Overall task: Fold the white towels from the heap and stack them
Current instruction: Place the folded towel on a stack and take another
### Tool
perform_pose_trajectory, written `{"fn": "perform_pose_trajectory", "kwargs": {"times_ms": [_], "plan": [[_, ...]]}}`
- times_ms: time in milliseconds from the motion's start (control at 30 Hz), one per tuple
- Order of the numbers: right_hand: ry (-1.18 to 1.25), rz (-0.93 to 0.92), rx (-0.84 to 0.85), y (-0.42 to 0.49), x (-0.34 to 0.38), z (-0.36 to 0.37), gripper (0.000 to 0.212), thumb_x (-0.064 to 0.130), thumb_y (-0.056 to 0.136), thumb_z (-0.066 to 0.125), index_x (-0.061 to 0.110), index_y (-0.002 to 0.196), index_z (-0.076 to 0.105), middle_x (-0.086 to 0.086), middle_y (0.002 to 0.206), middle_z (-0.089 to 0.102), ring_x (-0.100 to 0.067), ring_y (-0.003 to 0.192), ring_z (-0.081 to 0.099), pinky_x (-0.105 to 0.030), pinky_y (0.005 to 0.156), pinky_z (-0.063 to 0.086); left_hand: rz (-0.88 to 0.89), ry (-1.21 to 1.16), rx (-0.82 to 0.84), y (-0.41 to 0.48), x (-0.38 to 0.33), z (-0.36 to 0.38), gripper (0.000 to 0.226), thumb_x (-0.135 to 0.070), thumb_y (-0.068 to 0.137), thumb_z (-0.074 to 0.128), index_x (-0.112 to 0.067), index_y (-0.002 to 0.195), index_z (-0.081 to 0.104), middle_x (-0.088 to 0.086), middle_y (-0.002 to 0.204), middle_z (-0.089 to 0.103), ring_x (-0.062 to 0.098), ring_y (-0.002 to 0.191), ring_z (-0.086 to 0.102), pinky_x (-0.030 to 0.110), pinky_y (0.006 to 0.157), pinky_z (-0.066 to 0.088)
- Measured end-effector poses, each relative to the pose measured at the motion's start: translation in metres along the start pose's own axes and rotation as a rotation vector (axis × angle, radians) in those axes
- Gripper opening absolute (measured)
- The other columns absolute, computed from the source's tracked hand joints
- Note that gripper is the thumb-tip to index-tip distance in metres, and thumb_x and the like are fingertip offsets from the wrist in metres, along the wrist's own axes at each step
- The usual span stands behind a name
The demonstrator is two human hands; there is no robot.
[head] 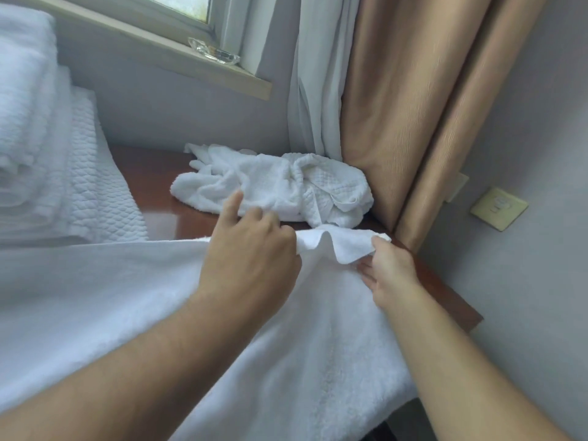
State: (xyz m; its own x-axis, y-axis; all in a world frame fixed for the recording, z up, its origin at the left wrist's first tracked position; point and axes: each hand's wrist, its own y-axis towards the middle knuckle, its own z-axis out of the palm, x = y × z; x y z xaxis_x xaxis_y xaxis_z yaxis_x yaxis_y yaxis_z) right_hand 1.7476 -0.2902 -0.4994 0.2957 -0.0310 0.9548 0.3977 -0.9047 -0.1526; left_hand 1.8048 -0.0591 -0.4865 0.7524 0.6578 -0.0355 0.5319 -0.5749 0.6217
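A large white towel [105, 291] lies spread over the near part of a dark wooden table [149, 173]. My left hand [251, 253] pinches its far edge near the middle, index finger raised. My right hand [391, 272] grips the far right corner of the same towel, which curls up between the two hands. Behind them a heap of crumpled white towels [273, 186] rests on the table against the curtain. At the left stands a stack of folded white towels [35, 128], the lower ones quilted.
Beige curtains [413, 106] and a white sheer curtain hang at the table's far right corner. A glass dish [213, 52] sits on the window sill. A wall socket plate [498, 208] is on the right wall. The table's right edge runs beside my right forearm.
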Motion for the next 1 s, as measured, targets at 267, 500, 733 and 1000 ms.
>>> {"fn": "perform_pose_trajectory", "kwargs": {"times_ms": [267, 500, 733, 1000], "plan": [[-0.371, -0.358, -0.141, 0.018, -0.033, -0.011, 0.03, 0.032, 0.101, 0.043, 0.017, 0.083, 0.062, -0.006, 0.1, 0.068, -0.015, 0.085, 0.06, -0.03, 0.07, 0.037, 0.07, -0.093, 0.298, -0.018, -0.013, 0.014, 0.025, -0.041, 0.092, 0.06, -0.023, 0.088, 0.044, -0.004, 0.065, 0.033, 0.021, 0.055, 0.033, 0.031, 0.046, 0.015], [0.206, -0.198, -0.436, 0.04, -0.034, -0.025, 0.038, 0.033, 0.09, 0.039, 0.015, 0.107, 0.068, 0.003, 0.091, 0.067, -0.018, 0.084, 0.065, -0.032, 0.074, 0.053, -0.026, -0.064, 0.227, -0.012, 0.0, 0.008, 0.021, -0.03, 0.086, 0.059, -0.023, 0.083, 0.04, -0.004, 0.064, 0.039, 0.024, 0.058, 0.041, 0.032, 0.048, 0.019], [-0.133, -0.255, -0.079, 0.061, -0.042, -0.05, 0.041, 0.048, 0.079, 0.056, 0.01, 0.088, 0.071, -0.003, 0.091, 0.073, -0.023, 0.089, 0.069, -0.041, 0.08, 0.056, -0.052, -0.013, 0.25, -0.014, -0.006, 0.003, 0.031, -0.046, 0.095, 0.05, -0.022, 0.076, 0.044, -0.005, 0.062, 0.037, 0.02, 0.054, 0.036, 0.027, 0.049, 0.021], [-0.176, -0.332, -0.648, 0.054, -0.041, -0.06, 0.03, 0.023, 0.099, 0.035, 0.004, 0.097, 0.057, -0.017, 0.102, 0.063, -0.034, 0.092, 0.052, -0.032, 0.076, 0.03, 0.025, -0.121, 0.469, -0.02, -0.01, 0.013, 0.03, -0.053, 0.088, 0.061, -0.026, 0.091, 0.048, -0.006, 0.071, 0.044, 0.022, 0.06, 0.044, 0.03, 0.049, 0.026]]}}
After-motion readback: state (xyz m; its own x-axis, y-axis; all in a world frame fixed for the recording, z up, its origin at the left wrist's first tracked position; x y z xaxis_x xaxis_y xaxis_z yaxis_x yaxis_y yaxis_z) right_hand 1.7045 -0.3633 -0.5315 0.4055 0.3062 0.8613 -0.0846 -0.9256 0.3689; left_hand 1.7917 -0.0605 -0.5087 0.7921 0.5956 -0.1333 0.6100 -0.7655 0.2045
